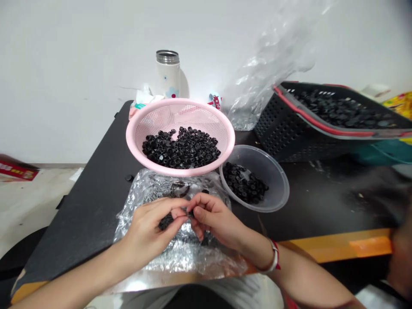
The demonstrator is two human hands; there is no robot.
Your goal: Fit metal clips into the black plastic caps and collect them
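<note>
My left hand [154,221] and my right hand [214,216] meet fingertip to fingertip above a clear plastic bag [128,223]. The right fingers close on a small black part [191,213], mostly covered by the fingertips. Thumb and forefinger of the left hand pinch together right beside it; what they hold is too small to make out. On the bag lie many thin metal pins or screws [161,192] and some black pieces. Just beyond stands a pink mesh basket [132,143] with a heap of small black ring-shaped caps [183,150].
To the right, a clear plastic bowl [278,193] holds black washer-like discs [244,184]. A dark perforated crate [273,128] with a red-edged handle is full of black parts. Behind stand a white tumbler [168,75] and a large clear plastic bag [257,81]. Someone's arm [402,257] shows at the right edge.
</note>
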